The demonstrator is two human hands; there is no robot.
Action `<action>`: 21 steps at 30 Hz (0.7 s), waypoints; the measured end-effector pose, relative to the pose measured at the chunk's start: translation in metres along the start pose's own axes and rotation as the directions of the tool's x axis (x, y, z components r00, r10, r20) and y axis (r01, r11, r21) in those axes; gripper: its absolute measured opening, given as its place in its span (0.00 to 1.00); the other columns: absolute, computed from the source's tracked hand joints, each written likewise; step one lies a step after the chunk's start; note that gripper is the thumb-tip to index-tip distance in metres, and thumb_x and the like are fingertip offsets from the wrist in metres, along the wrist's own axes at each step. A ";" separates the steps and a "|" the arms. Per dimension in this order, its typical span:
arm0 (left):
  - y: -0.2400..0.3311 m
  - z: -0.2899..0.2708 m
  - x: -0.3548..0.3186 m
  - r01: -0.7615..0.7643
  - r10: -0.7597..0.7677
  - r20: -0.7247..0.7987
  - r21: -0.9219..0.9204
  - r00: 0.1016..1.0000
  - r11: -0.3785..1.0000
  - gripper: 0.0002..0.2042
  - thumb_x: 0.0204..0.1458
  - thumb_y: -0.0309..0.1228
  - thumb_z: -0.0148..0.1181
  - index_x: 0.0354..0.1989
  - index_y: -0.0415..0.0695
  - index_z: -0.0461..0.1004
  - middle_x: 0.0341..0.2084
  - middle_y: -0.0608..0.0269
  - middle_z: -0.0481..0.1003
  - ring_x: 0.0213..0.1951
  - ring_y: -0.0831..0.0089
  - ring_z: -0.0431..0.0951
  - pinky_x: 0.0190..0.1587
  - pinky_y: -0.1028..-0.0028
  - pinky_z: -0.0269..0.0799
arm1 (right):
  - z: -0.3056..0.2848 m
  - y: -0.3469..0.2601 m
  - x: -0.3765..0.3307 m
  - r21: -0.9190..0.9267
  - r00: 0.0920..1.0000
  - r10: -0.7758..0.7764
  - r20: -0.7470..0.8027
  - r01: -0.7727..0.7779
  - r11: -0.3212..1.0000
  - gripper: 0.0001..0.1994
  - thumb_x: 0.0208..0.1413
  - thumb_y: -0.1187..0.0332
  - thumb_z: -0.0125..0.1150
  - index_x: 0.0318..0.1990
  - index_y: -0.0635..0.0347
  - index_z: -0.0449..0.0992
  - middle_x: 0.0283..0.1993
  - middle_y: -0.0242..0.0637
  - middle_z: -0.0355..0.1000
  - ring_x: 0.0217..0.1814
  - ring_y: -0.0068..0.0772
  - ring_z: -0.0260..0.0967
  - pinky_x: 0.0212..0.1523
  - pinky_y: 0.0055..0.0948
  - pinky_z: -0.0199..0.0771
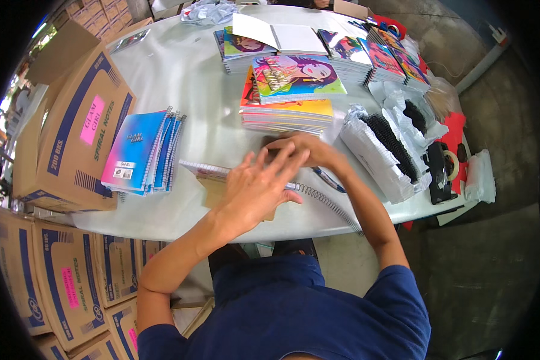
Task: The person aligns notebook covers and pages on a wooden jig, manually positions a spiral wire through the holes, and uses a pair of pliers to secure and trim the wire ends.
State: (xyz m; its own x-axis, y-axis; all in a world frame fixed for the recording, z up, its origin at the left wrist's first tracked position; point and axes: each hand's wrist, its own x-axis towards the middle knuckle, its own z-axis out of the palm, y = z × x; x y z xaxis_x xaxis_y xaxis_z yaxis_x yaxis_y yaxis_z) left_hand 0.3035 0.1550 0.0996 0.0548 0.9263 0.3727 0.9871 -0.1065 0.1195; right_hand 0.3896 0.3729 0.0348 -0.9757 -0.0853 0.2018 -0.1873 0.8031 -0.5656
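Now L hand [255, 191] is sitting by spiral coil [327, 201], fingers apart; R hand [309, 150] is blurring, fingers: can't tell. R-side wrap [375, 168] is holding blk coils [392, 147]; L carton [69, 153] is showing pink label [92, 120].

– How many hands at the bench [180, 66]?
– Two: one left hand [255, 189], one right hand [311, 148].
– And the rest?
– At least five notebook stacks [288, 117], one open notebook [300, 39], one loose coil [331, 206], two black coil bunches [390, 144], one large open carton [72, 141].

A long grey spiral coil [330, 207] curves rightward beside a partly hidden paper pad [206, 170]
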 end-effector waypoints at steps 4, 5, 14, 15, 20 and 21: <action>-0.011 0.005 -0.008 0.144 -0.176 -0.217 -0.157 0.960 0.977 0.49 0.35 0.46 0.72 0.70 0.55 0.54 0.57 0.58 0.72 0.52 0.50 0.76 0.57 0.53 0.69 | -0.050 -0.029 -0.067 0.548 0.977 0.212 0.030 -0.193 0.814 0.17 0.57 0.61 0.58 0.48 0.63 0.79 0.49 0.47 0.76 0.48 0.37 0.74 0.50 0.33 0.72; -0.009 0.005 -0.007 0.145 -0.174 -0.197 -0.155 0.965 0.977 0.49 0.34 0.46 0.72 0.70 0.54 0.54 0.56 0.57 0.72 0.52 0.49 0.76 0.56 0.53 0.69 | -0.051 -0.030 -0.080 0.649 0.990 0.143 0.005 -0.112 0.752 0.18 0.59 0.60 0.57 0.49 0.64 0.79 0.50 0.48 0.76 0.49 0.35 0.74 0.50 0.32 0.72; -0.005 0.003 -0.007 0.152 -0.168 -0.151 -0.113 0.974 0.982 0.49 0.35 0.45 0.72 0.70 0.53 0.54 0.56 0.57 0.72 0.51 0.48 0.76 0.58 0.53 0.67 | -0.038 -0.067 -0.051 0.444 0.965 0.247 0.087 -0.259 0.858 0.34 0.55 0.42 0.56 0.47 0.74 0.78 0.50 0.59 0.74 0.52 0.50 0.73 0.53 0.37 0.71; -0.005 0.003 -0.006 0.167 -0.182 -0.156 -0.109 0.971 0.980 0.49 0.35 0.45 0.72 0.70 0.53 0.54 0.56 0.57 0.72 0.51 0.48 0.76 0.58 0.54 0.67 | -0.041 -0.067 -0.043 0.234 0.925 0.339 0.169 -0.372 0.898 0.38 0.54 0.39 0.55 0.46 0.76 0.78 0.51 0.61 0.73 0.53 0.53 0.72 0.54 0.38 0.71; -0.007 0.002 -0.008 0.172 -0.192 -0.188 -0.120 0.963 0.978 0.49 0.35 0.46 0.72 0.70 0.53 0.54 0.56 0.56 0.73 0.52 0.48 0.75 0.58 0.54 0.67 | -0.037 -0.067 -0.062 0.708 0.994 0.079 -0.078 0.000 0.706 0.27 0.57 0.51 0.58 0.49 0.71 0.78 0.53 0.53 0.74 0.53 0.45 0.72 0.54 0.35 0.68; -0.007 0.003 -0.006 0.168 -0.190 -0.186 -0.127 0.964 0.978 0.49 0.35 0.46 0.72 0.70 0.53 0.54 0.56 0.56 0.72 0.53 0.48 0.75 0.58 0.54 0.67 | -0.036 -0.069 -0.053 0.604 0.984 0.180 0.009 -0.149 0.783 0.28 0.57 0.50 0.58 0.48 0.73 0.78 0.53 0.55 0.72 0.55 0.48 0.71 0.56 0.37 0.67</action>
State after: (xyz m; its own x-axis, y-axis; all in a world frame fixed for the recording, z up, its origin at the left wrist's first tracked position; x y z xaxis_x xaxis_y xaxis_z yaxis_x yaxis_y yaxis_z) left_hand 0.2963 0.1507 0.0939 -0.1621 0.8461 0.5078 0.9552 0.0054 0.2960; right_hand 0.4587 0.3430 0.0918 -0.9944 0.0558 0.0897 -0.0702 0.2858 -0.9557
